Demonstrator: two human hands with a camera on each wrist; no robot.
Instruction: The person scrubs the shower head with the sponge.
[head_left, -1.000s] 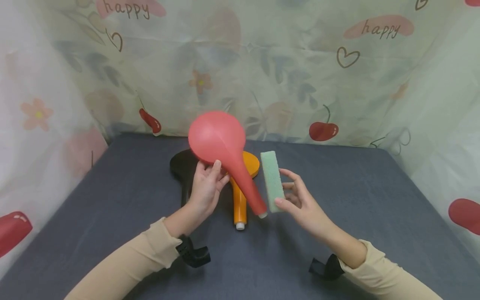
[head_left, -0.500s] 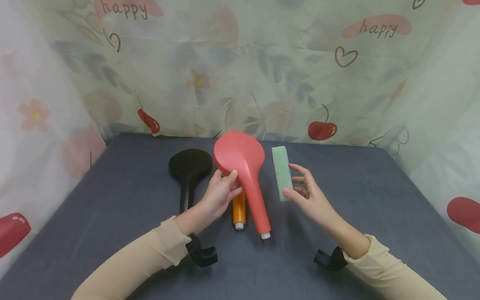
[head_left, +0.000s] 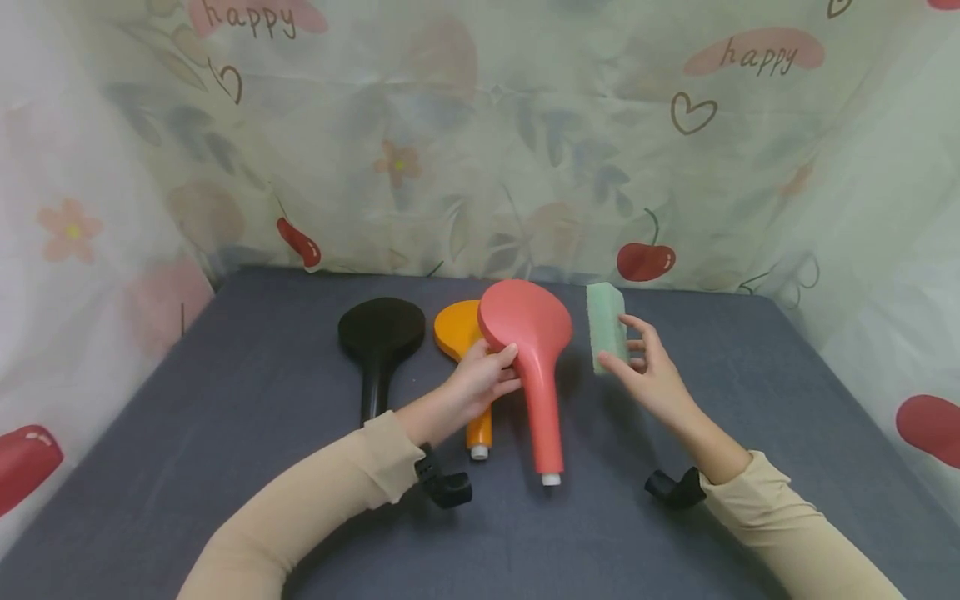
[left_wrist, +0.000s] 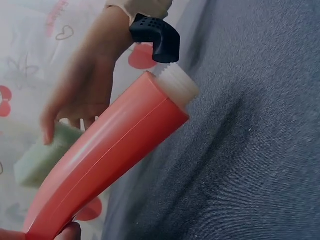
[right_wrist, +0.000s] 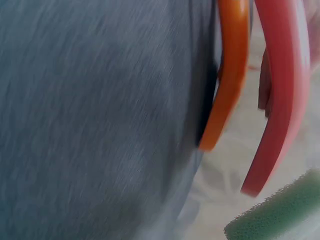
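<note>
My left hand grips a pinkish-red shower head at its neck, thumb on top, holding it above the table with the handle toward me. A white threaded end shows at the handle's tip in the left wrist view. To its right, my right hand pinches a pale green sponge upright between thumb and fingers. The sponge is apart from the shower head. Behind my left hand lies an orange shower head, partly covered. A black shower head lies left of it, its handle end hidden by my sleeve.
A dark grey cloth covers the table. Patterned curtains hang at the back and both sides. Each wrist carries a black camera mount.
My left hand has carried the red shower head rightward and lower, turning its handle more upright and uncovering the black and orange ones. The right hand has moved the sponge right and farther away.
</note>
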